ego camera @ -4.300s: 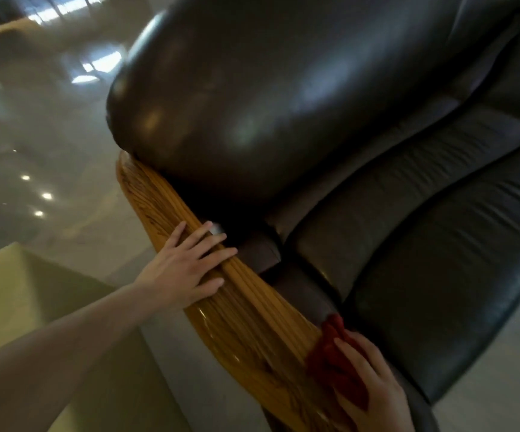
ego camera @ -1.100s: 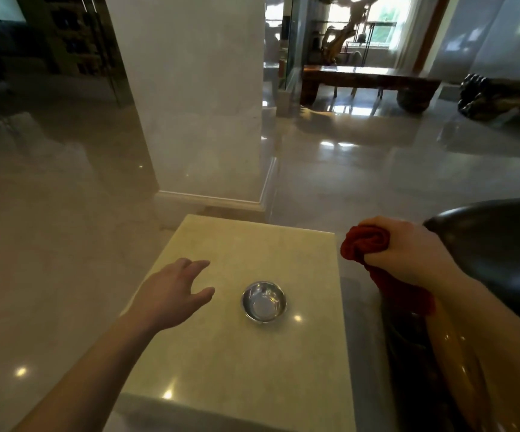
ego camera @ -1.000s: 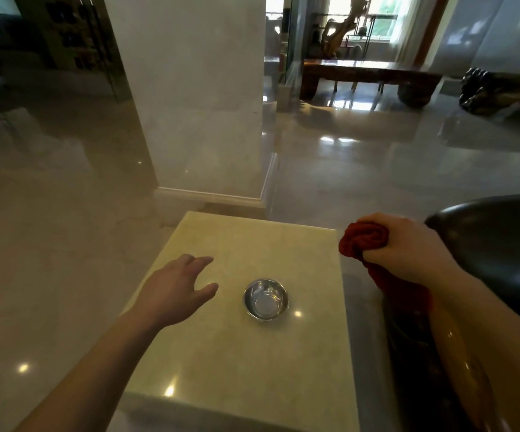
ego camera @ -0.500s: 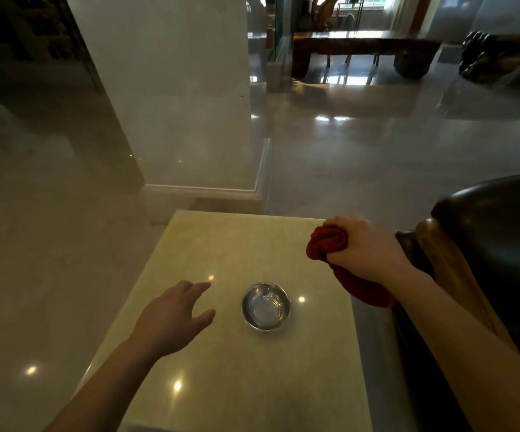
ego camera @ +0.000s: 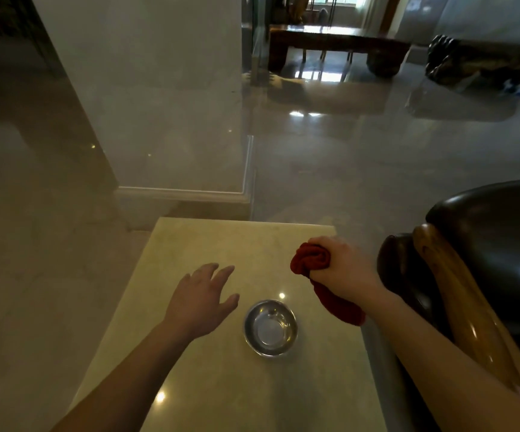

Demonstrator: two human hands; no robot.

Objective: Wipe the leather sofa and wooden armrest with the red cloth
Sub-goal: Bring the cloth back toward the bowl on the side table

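A view from the person's head looks down over 2 bare forearms reaching above a pale, polished stone surface [ego camera: 208,385]. The right hand [ego camera: 341,269] is closed in a fist around the red cloth [ego camera: 310,258], its fingers wrapped tight about the bunched middle. 1 wad of the cloth bulges out past the thumb side, and a tail of it hangs below the wrist, over the right edge of the surface. The left hand [ego camera: 201,299] hovers palm down over the surface with its fingers spread and loosely extended, holding nothing.

Between the 2 hands, nearer the viewer, a small steel bowl [ego camera: 270,328] stands upright on the surface. It is just beside the left thumb but apart from it; whether it holds any liquid cannot be told.

At the right edge of the view is the dark leather sofa [ego camera: 498,244], its rounded cushion glossy. The wooden armrest [ego camera: 458,307] runs along its near side, under the right forearm. The cloth is near the sofa but touches neither leather nor wood.

Beyond lie a shiny tiled floor [ego camera: 361,157], a wide pale pillar [ego camera: 158,88] and a low wooden table [ego camera: 336,42] far back.
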